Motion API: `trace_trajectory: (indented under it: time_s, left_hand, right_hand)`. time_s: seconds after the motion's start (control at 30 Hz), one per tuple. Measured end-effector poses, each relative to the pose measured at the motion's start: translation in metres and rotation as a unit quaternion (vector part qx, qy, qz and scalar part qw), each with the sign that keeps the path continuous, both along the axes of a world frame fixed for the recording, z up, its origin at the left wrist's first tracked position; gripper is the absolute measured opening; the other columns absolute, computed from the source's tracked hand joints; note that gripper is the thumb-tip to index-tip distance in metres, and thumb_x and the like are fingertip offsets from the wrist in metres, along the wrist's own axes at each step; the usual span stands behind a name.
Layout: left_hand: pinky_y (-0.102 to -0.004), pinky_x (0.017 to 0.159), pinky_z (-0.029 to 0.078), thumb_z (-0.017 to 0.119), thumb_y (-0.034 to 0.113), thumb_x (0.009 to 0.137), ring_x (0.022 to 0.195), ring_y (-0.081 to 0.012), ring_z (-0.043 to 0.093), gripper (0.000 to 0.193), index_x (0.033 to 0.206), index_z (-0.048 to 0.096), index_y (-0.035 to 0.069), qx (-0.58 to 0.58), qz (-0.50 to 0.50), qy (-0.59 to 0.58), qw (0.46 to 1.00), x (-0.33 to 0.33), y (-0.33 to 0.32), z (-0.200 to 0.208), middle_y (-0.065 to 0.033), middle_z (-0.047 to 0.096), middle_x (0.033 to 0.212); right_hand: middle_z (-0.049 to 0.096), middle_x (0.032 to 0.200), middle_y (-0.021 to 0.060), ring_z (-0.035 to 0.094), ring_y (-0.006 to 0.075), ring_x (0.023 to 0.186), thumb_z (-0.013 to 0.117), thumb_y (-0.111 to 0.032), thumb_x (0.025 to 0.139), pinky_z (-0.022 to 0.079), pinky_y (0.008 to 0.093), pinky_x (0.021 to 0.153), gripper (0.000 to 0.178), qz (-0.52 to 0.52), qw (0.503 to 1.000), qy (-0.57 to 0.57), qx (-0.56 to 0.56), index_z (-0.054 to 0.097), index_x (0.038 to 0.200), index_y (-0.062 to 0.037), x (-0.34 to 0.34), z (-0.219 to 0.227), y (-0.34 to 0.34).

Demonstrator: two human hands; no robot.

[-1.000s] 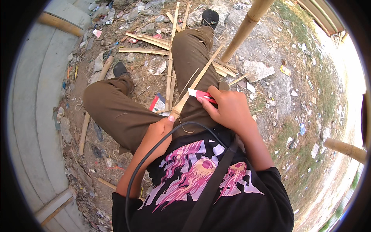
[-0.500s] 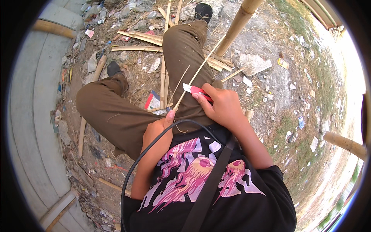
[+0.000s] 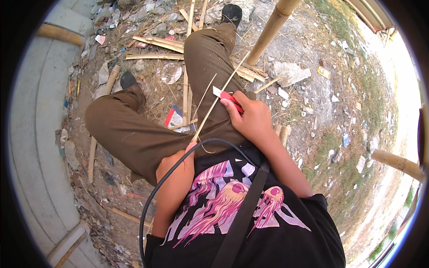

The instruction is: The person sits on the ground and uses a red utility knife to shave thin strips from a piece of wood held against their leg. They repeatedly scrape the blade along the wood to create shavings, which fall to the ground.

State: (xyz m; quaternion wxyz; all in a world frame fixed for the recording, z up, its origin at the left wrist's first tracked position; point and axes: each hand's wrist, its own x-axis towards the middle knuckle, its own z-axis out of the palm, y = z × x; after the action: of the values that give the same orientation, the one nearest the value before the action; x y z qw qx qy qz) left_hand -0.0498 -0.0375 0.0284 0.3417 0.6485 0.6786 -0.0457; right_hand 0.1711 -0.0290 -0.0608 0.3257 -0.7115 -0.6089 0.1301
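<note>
A thin pale bamboo strip [image 3: 231,79] slants across my right thigh, its far end pointing up and to the right. Its near end is pinched by my left hand [image 3: 178,167], close to my lap. My right hand [image 3: 252,115] is wrapped round a red utility knife [image 3: 232,101], whose short light blade lies against the strip partway along it. A thin curled shaving [image 3: 205,94] stands off to the left of the strip. Another loose curl [image 3: 204,148] rests on the trousers beside my left hand.
A black cable [image 3: 167,172] arches over my left wrist. A thick bamboo pole [image 3: 273,31] rises beyond my right knee. Split bamboo pieces [image 3: 156,56] and litter cover the ground between and past my legs. A grey panelled wall [image 3: 49,125] stands at the left.
My left hand has drawn back down and left with the bamboo strip, so its far end is nearer. The knife stays against the strip, slightly closer to the strip's far end.
</note>
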Motion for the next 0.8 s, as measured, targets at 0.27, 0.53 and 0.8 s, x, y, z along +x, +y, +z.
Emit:
trace_trajectory:
  time_s: [0.27, 0.53, 0.8]
  left_hand:
    - [-0.0526, 0.058, 0.047, 0.052, 0.044, 0.108, 0.065, -0.0483, 0.064, 0.055, 0.079, 0.069, 0.000, 0.065, -0.024, 0.005, 0.998, -0.049, -0.031, 0.017, -0.0264, 0.061, 0.065]
    - [-0.0533, 0.062, 0.049, 0.045, 0.048, 0.110, 0.066, -0.0481, 0.065, 0.061, 0.082, 0.070, 0.000, 0.126, -0.100, 0.003, 0.987, 0.023, 0.020, -0.030, -0.0265, 0.062, 0.066]
    - [-0.0566, 0.067, 0.054, 0.045, 0.055, 0.108, 0.072, -0.0495, 0.068, 0.065, 0.078, 0.071, 0.003, 0.084, -0.071, -0.001, 0.994, 0.032, 0.034, -0.032, -0.0264, 0.067, 0.071]
  right_hand:
    - [0.061, 0.057, 0.0113, 0.062, 0.0344, 0.050, 0.068, -0.045, 0.098, 0.045, 0.0446, 0.045, 0.039, 0.013, 1.000, -0.006, 0.015, 0.060, 0.083, -0.0107, 0.004, 0.000, 0.000]
    - [0.059, 0.058, 0.0110, 0.060, 0.0327, 0.050, 0.069, -0.038, 0.098, 0.044, 0.0425, 0.046, 0.034, 0.106, 0.994, -0.037, 0.017, 0.058, 0.084, -0.0097, 0.011, 0.014, -0.003]
    - [0.059, 0.055, 0.0121, 0.062, 0.0347, 0.050, 0.066, -0.044, 0.099, 0.046, 0.0446, 0.046, 0.037, 0.092, 0.993, -0.061, -0.045, 0.062, 0.083, -0.0109, 0.006, 0.019, -0.001]
